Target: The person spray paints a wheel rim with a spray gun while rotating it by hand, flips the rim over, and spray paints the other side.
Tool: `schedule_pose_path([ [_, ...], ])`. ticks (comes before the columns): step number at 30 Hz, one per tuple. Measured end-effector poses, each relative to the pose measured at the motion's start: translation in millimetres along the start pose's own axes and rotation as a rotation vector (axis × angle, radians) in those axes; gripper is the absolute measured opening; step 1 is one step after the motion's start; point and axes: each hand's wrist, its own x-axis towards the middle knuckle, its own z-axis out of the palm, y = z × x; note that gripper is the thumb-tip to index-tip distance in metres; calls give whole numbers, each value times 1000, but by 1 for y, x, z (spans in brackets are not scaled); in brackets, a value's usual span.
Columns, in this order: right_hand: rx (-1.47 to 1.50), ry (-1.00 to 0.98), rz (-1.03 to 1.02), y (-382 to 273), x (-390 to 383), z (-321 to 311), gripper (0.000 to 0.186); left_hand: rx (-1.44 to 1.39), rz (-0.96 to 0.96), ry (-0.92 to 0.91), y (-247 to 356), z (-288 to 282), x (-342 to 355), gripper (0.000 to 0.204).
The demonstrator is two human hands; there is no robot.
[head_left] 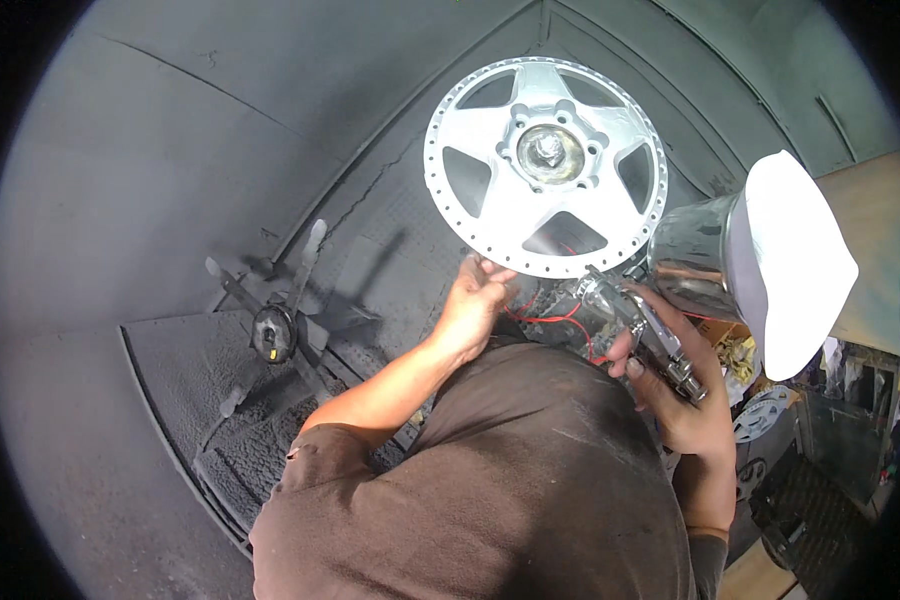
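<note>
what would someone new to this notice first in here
Probably the big silver five-spoked wheel, bright against the grey wall at top centre, with the left hand at its lower edge. Next, the metal spray gun in the right hand, right of centre, its shiny cup topped with a white cover.

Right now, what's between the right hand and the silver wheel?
In the head view, the metal spray gun in the right hand lies there, its front end by the lower edge of the silver wheel; whether they touch is unclear.
</note>
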Motion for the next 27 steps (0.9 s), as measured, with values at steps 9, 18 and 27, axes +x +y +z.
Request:
schedule_pose_path([
  [9,2,64,15,4,-4,-4,57,67,-54,36,0,-30,16,54],
  [18,33,-21,-9,1,27,4,55,-89,-38,80,2,8,9,61],
  [27,-4,64,-35,4,16,4,56,116,-200,-244,-20,-12,7,66],
])
